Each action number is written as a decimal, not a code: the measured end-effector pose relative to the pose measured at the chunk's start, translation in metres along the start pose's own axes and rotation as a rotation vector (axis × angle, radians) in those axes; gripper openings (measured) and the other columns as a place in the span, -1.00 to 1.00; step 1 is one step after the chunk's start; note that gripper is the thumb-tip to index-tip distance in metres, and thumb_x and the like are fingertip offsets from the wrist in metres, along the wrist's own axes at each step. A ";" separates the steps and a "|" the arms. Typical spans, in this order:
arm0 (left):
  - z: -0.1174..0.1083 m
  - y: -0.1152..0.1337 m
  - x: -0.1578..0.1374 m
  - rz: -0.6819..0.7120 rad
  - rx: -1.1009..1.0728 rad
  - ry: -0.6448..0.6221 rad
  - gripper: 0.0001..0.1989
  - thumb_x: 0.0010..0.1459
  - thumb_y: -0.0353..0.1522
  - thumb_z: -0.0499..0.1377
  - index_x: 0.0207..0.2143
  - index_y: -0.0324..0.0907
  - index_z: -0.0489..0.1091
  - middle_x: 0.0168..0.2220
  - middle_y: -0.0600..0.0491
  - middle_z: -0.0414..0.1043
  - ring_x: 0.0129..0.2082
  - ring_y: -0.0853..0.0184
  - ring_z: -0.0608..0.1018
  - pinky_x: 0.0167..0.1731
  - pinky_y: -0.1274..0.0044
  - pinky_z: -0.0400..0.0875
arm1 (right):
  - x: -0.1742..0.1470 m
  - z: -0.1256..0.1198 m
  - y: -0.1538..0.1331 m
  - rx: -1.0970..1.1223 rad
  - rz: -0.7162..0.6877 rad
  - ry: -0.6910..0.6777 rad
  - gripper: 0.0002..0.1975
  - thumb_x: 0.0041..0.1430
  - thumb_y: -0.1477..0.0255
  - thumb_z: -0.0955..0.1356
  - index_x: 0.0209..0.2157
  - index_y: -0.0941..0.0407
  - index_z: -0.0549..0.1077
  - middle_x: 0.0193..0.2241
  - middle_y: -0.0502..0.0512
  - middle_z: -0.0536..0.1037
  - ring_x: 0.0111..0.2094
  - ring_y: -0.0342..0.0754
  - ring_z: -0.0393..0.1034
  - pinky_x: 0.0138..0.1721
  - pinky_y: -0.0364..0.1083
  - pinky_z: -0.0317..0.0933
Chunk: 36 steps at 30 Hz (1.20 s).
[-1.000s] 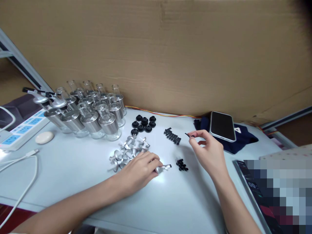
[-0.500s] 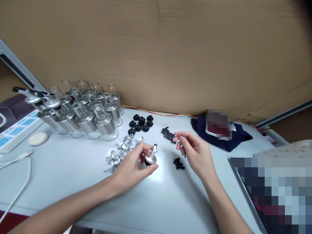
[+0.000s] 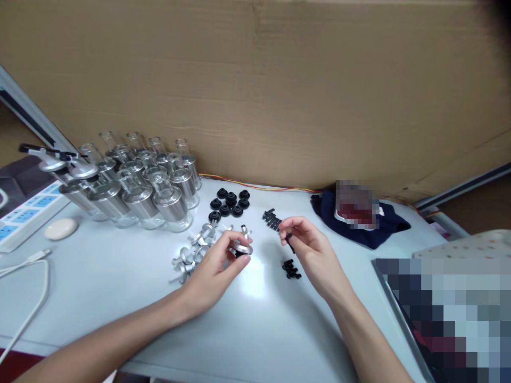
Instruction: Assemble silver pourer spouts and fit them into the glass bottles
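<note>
Between the thumb and fingers of my left hand is a silver bottle pourer spout, its narrow tip pointing up and a black stopper partly visible underneath. My right hand pinches a small black lever, held apart from the spout. Just left of that hand lies a row of similar black levers. Below it is a small pile of black caps. More silver spouts lie beside my left hand, partly hidden by it. Several black rubber stoppers sit farther back.
Glass bottles with metal sleeves crowd the back left; two carry finished-looking spouts. A power strip, a pale oval object and a white cable lie at left. Dark blue cloth is at right, before a cardboard wall.
My left hand has tilted the spout and drawn it slightly left and up. My right hand has turned, so the black lever shows more clearly between its fingers.
</note>
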<state>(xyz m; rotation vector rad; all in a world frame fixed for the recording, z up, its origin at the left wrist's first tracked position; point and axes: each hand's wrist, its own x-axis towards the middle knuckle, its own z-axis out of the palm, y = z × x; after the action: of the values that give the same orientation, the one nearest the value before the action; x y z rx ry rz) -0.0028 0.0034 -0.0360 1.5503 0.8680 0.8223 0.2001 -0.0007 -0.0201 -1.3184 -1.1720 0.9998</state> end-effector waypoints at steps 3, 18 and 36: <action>0.001 0.000 0.001 0.015 -0.037 0.003 -0.87 0.22 -0.34 0.10 -0.18 -0.12 0.23 -0.12 0.01 0.31 -0.06 0.28 0.40 -0.11 0.46 0.29 | 0.000 0.000 -0.001 -0.055 0.044 0.007 -0.89 -0.04 0.44 0.29 -0.41 0.09 0.43 -0.48 0.00 0.42 -0.42 -0.10 0.33 -0.29 -0.08 0.23; 0.000 0.004 0.000 0.092 0.018 0.069 -0.70 0.16 -0.38 0.18 -0.03 -0.06 0.35 -0.02 0.03 0.37 -0.19 0.36 0.44 -0.19 0.52 0.35 | -0.005 0.001 -0.004 0.150 0.170 -0.203 -0.88 -0.03 0.35 0.43 -0.43 0.10 0.59 -0.48 0.06 0.59 -0.38 -0.05 0.47 -0.20 -0.02 0.33; 0.004 0.003 -0.001 0.057 -0.182 0.042 -0.38 -0.05 -0.45 0.34 0.05 -0.09 0.18 -0.20 0.05 0.47 -0.15 0.31 0.51 -0.09 0.44 0.40 | -0.008 0.004 -0.013 0.162 0.151 -0.222 -0.85 -0.24 0.37 0.55 -0.52 0.06 0.61 -0.54 0.03 0.59 -0.54 -0.13 0.40 -0.46 -0.12 0.34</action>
<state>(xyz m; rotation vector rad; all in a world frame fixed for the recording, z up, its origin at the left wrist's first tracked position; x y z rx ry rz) 0.0009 0.0001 -0.0334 1.4068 0.7604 0.9516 0.1935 -0.0087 -0.0083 -1.2019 -1.1410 1.3505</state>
